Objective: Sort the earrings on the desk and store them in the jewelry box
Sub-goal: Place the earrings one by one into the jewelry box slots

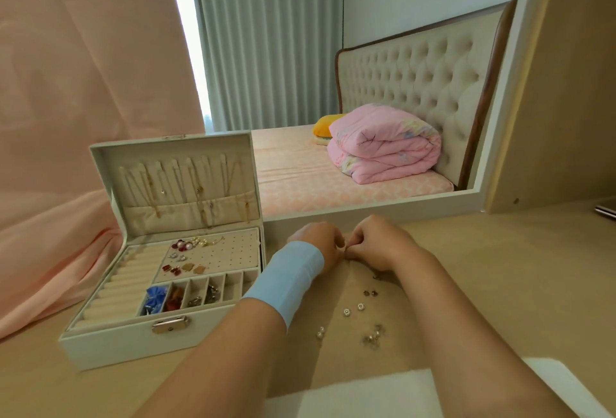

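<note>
A white jewelry box (110, 346) stands open at the left of the desk. Its perforated panel carries pearl, red and gold earrings (181, 246), and its small front compartments hold blue, red and silver pieces. To the right of the box, my left hand (320, 242) and my right hand (376, 244) meet fingertip to fingertip just above the desk. Their curled fingers pinch something tiny between them, too small to make out. Several loose silver and pearl earrings (360, 307) lie scattered on the desk under my right forearm.
A mirror frame (400, 204) runs along the back of the desk, right behind my hands. Pink cloth (50, 251) drapes down at the left. A white sheet (383, 391) lies at the near edge. A metal handle (605, 211) pokes in at the far right.
</note>
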The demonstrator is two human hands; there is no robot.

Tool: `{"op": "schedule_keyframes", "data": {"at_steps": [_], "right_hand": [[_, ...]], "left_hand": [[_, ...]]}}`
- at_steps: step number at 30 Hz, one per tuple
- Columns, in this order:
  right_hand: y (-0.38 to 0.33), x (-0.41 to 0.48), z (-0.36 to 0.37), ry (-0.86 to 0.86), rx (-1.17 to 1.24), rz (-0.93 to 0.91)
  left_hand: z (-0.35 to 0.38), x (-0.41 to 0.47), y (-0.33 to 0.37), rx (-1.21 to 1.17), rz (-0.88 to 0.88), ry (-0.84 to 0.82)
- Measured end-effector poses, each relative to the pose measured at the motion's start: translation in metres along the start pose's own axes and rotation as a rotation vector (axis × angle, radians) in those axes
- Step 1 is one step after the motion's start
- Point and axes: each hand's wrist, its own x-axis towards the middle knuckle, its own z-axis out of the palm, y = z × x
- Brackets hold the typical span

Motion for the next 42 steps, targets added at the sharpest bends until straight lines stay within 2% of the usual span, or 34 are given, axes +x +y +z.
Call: {"op": "schedule_keyframes", "data": {"at_steps": [6,9,13,20,30,33,42], "right_hand": [[-0.003,-0.002,-0.003,0.028,0.088,-0.015],[-0.007,-0.002,-0.002,0.059,0.212,-0.041],[-0.018,-0.003,-0.005,0.078,0.412,-0.109],[-0.050,-0.013,-0.008,0.071,0.569,-0.214],[-0.110,-0.039,0.004,-0.065,0.743,-0.253],[-0.128,-0.042,0.004,-0.117,0.721,-0.294],[-0.187,-0.033,0.008,-0.197,0.726,-0.360]], "left_hand": [[0.006,0.000,0.001,0.040,-0.030,0.021],[0.004,-0.006,-0.002,0.067,-0.040,0.042],[-0.014,-0.022,-0.010,0.131,-0.019,0.204],[-0.053,-0.057,-0.052,-0.095,-0.008,0.332],[-0.074,-0.106,-0.120,-0.402,0.090,0.377],[-0.079,-0.114,-0.136,-0.537,0.115,0.368],[-0.101,-0.124,-0.174,-0.670,0.176,0.433]]}}
